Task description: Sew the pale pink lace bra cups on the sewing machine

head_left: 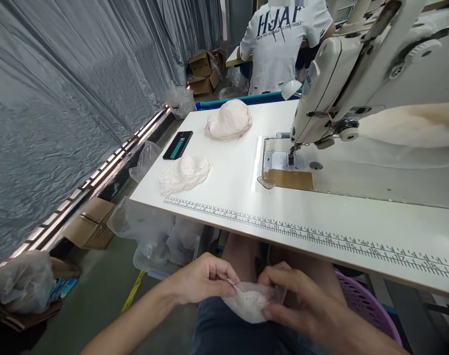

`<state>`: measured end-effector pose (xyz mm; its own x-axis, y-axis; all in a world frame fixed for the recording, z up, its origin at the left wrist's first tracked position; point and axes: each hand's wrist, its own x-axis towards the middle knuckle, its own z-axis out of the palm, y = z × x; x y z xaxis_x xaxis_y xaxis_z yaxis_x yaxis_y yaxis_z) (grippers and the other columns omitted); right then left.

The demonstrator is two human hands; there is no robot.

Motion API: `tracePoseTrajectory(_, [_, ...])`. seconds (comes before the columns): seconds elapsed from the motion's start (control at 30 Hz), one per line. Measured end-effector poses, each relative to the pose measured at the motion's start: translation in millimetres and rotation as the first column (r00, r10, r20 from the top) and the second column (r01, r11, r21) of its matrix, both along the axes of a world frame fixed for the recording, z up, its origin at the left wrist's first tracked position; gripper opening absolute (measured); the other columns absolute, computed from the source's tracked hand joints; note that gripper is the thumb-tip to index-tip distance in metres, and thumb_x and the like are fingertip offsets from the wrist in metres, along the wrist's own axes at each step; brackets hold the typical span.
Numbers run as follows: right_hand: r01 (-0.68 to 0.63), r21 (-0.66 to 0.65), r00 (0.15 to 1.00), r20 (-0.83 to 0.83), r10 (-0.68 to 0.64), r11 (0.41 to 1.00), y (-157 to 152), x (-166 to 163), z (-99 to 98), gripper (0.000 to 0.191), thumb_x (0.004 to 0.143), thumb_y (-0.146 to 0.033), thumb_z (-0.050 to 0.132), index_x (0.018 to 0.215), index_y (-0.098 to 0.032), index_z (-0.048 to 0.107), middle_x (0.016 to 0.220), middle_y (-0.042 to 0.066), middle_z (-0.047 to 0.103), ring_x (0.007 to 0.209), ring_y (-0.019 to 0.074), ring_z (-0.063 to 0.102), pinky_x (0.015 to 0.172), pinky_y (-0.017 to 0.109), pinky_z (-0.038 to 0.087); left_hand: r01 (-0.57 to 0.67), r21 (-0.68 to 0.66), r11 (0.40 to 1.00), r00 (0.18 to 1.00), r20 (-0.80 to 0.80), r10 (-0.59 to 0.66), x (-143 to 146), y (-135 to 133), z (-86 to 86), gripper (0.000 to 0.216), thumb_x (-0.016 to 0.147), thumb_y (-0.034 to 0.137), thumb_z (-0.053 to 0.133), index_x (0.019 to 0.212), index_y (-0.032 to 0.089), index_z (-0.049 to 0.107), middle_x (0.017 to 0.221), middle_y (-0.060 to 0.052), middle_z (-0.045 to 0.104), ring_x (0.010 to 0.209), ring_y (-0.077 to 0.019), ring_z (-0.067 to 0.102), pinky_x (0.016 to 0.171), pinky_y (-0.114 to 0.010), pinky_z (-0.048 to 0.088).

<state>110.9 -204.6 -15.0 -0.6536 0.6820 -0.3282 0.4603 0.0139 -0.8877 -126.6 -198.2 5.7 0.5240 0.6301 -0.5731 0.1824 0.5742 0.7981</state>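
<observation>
Over my lap, below the table's front edge, I hold a small white lace fabric piece [246,301] between both hands. My left hand [209,280] is closed, pinching its left corner between thumb and fingers. On the other side my right hand [296,298] grips the right part of the cloth, slightly blurred. A sheer layer shows near the right fingers. On the table lie a white lace-edged cup-shaped piece [186,173] and, farther back, a pale pink cup-shaped piece [230,120], with neither hand touching them.
A sewing machine [331,98] stands on the right of the white table [228,182], which has a printed ruler [261,222] along its front. A phone [177,145] lies at the left edge. Plastic bags [154,236] and a purple basket [365,305] sit below. Another person [276,49] sits ahead.
</observation>
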Motion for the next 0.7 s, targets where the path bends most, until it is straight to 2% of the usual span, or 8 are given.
tracePoseTrajectory(0.1, [0.026, -0.079, 0.999, -0.017, -0.028, 0.997, 2, 0, -1.0, 0.021, 0.080, -0.041, 0.059, 0.088, -0.022, 0.062, 0.088, 0.002, 0.056, 0.080, 0.0182, 0.053, 0.070, 0.027, 0.042, 0.014, -0.021, 1.000, 1.000, -0.009, -0.014, -2, -2, -2.3, 0.038, 0.061, 0.042, 0.079, 0.080, 0.011, 0.070, 0.069, -0.002, 0.063, 0.060, -0.0078, 0.052, 0.062, -0.019, 0.042])
tracePoseTrajectory(0.23, [0.011, -0.146, 0.999, -0.042, -0.018, 0.989, 5, -1, -2.3, 0.021, 0.079, -0.040, 0.060, 0.085, -0.020, 0.064, 0.085, 0.001, 0.056, 0.079, 0.0168, 0.052, 0.065, 0.024, 0.039, 0.129, -0.007, 0.992, 0.992, 0.002, -0.129, 4, -2, -0.6, 0.042, 0.058, 0.034, 0.082, 0.092, 0.013, 0.070, 0.078, -0.004, 0.065, 0.068, -0.0113, 0.056, 0.067, -0.022, 0.045])
tracePoseTrajectory(0.33, [-0.023, -0.135, 0.997, -0.078, 0.012, 0.991, 6, -1, -4.9, 0.020, 0.080, -0.040, 0.061, 0.081, -0.020, 0.064, 0.081, 0.000, 0.056, 0.075, 0.0155, 0.052, 0.061, 0.023, 0.038, 0.155, 0.046, 0.987, 0.986, -0.072, -0.152, 14, 0, 0.3, 0.033, 0.061, 0.032, 0.079, 0.087, 0.012, 0.072, 0.072, -0.002, 0.064, 0.064, -0.0099, 0.053, 0.063, -0.020, 0.043])
tracePoseTrajectory(0.43, [-0.057, -0.109, 0.992, -0.117, 0.044, 0.992, 6, 3, -8.5, 0.021, 0.082, -0.039, 0.059, 0.082, -0.019, 0.065, 0.081, 0.000, 0.057, 0.076, 0.0155, 0.053, 0.063, 0.023, 0.039, 0.134, 0.051, 0.990, 0.982, -0.138, -0.126, 23, 0, -1.4, 0.028, 0.062, 0.034, 0.077, 0.079, 0.011, 0.074, 0.062, 0.000, 0.061, 0.056, -0.0077, 0.047, 0.056, -0.018, 0.038])
tracePoseTrajectory(0.5, [-0.055, -0.073, 0.992, -0.122, 0.046, 0.996, 4, 4, -10.1, 0.021, 0.081, -0.040, 0.062, 0.085, -0.020, 0.065, 0.085, 0.001, 0.059, 0.081, 0.0168, 0.054, 0.068, 0.025, 0.040, 0.120, 0.045, 0.992, 0.981, -0.155, -0.112, 25, 0, -2.8, 0.030, 0.060, 0.036, 0.078, 0.077, 0.011, 0.074, 0.060, 0.001, 0.060, 0.054, -0.0072, 0.045, 0.053, -0.018, 0.035])
tracePoseTrajectory(0.6, [-0.046, -0.015, 0.993, -0.110, 0.044, 0.999, 3, 2, -9.2, 0.019, 0.080, -0.038, 0.064, 0.078, -0.020, 0.065, 0.077, -0.001, 0.058, 0.080, 0.0171, 0.053, 0.069, 0.026, 0.040, 0.116, 0.052, 0.992, 0.982, -0.159, -0.107, 24, -1, -3.1, 0.030, 0.060, 0.037, 0.078, 0.076, 0.011, 0.074, 0.058, 0.001, 0.058, 0.053, -0.0069, 0.043, 0.052, -0.018, 0.033])
tracePoseTrajectory(0.7, [-0.070, -0.034, 0.989, -0.136, 0.065, 0.997, 5, 0, -4.5, 0.017, 0.084, -0.034, 0.059, 0.076, -0.020, 0.064, 0.076, -0.001, 0.059, 0.079, 0.0166, 0.053, 0.070, 0.026, 0.039, 0.132, 0.054, 0.990, 0.979, -0.166, -0.121, 22, -2, -1.2, 0.030, 0.060, 0.036, 0.078, 0.075, 0.011, 0.073, 0.055, 0.002, 0.056, 0.052, -0.0066, 0.042, 0.050, -0.019, 0.031])
